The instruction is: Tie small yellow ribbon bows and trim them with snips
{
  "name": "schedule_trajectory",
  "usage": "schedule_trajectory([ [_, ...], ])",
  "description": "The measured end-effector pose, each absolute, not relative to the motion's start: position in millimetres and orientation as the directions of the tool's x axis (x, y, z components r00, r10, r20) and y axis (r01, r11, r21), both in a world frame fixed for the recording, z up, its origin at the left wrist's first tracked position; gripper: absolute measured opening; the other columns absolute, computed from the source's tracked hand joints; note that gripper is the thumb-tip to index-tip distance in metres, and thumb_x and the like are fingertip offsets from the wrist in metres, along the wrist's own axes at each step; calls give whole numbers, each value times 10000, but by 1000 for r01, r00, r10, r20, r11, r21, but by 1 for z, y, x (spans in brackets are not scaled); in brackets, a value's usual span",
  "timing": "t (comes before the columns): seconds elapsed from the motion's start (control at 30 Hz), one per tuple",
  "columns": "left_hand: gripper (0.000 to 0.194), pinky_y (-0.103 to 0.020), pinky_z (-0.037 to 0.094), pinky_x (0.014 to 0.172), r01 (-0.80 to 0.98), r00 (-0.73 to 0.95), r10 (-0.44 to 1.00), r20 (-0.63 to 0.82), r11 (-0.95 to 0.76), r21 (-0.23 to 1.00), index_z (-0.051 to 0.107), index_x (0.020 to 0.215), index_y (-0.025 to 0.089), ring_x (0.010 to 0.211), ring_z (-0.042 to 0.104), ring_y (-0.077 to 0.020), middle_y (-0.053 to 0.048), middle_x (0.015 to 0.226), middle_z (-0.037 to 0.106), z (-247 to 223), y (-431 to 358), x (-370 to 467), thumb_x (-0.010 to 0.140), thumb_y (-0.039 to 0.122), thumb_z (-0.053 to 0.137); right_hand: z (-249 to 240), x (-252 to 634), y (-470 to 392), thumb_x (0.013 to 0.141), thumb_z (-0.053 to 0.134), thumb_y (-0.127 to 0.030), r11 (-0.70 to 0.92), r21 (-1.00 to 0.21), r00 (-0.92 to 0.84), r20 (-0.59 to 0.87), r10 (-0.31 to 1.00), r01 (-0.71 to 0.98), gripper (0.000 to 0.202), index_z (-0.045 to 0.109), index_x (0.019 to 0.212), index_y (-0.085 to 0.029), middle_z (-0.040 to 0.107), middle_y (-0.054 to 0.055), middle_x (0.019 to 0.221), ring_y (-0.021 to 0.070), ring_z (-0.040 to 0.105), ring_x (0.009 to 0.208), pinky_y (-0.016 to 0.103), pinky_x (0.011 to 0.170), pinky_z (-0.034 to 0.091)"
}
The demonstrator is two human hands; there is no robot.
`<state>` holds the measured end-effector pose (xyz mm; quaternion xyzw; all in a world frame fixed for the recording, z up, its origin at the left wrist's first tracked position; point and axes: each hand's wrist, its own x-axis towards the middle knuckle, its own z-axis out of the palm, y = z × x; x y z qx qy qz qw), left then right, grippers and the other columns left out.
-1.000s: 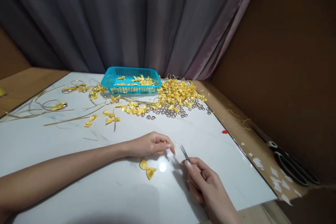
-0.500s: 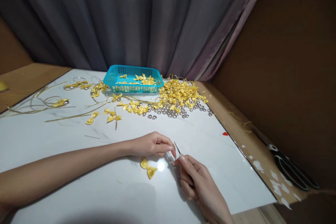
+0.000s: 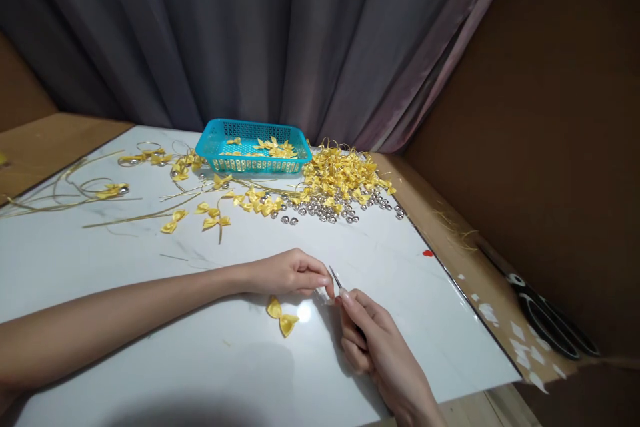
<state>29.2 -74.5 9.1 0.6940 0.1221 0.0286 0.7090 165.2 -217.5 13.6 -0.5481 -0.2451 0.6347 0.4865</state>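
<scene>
My left hand (image 3: 295,272) is over the white table sheet, its thumb and forefinger pinched together; whatever they hold is too small to make out. Close to its fingertips, my right hand (image 3: 380,347) grips a thin pointed metal tool (image 3: 336,277). The tool's tip points up and left, beside the left fingertips, and its rear end is hidden in the palm. Just below the left hand, a yellow ribbon bow (image 3: 283,317) lies flat on the sheet, touched by neither hand.
A turquoise basket (image 3: 215,163) with yellow bows stands at the back. Right of it is a heap of yellow bows (image 3: 345,173), with silver beads (image 3: 325,210) in front. Gold cords (image 3: 135,219) lie at left. Black-handled scissors (image 3: 543,317) and paper scraps lie at right.
The view has shifted slightly. Both hands keep nearly the same pose, with the metal tool's tip still beside the left fingertips; the loose bow has stayed put.
</scene>
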Motion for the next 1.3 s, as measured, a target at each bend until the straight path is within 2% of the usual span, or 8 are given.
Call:
schedule_trajectory([
  [1.03, 263, -195, 238, 489, 137, 966, 220, -138, 19, 990, 658, 882, 111, 488, 271, -64, 62, 536, 377, 12, -74, 29, 883, 305, 480, 10, 168, -217, 804, 565, -537, -401, -848, 56, -445, 894, -348, 388, 449, 751, -170, 169, -124, 470, 14, 121, 369, 171, 355, 75],
  [1.2, 287, -198, 221, 476, 143, 966, 215, -143, 17, 990, 654, 895, 106, 497, 279, -67, 44, 558, 410, 11, -74, 28, 879, 334, 480, 12, 167, -217, 796, 577, -533, -394, -847, 69, -444, 893, -357, 395, 435, 731, -171, 170, -125, 470, 11, 107, 374, 171, 359, 64],
  [1.3, 311, -204, 205, 470, 146, 966, 210, -148, 25, 989, 653, 903, 110, 493, 278, -73, 50, 533, 374, 10, -73, 27, 873, 370, 486, 11, 167, -217, 791, 586, -530, -397, -845, 68, -448, 892, -359, 395, 437, 727, -170, 178, -126, 464, 9, 107, 371, 172, 358, 63],
])
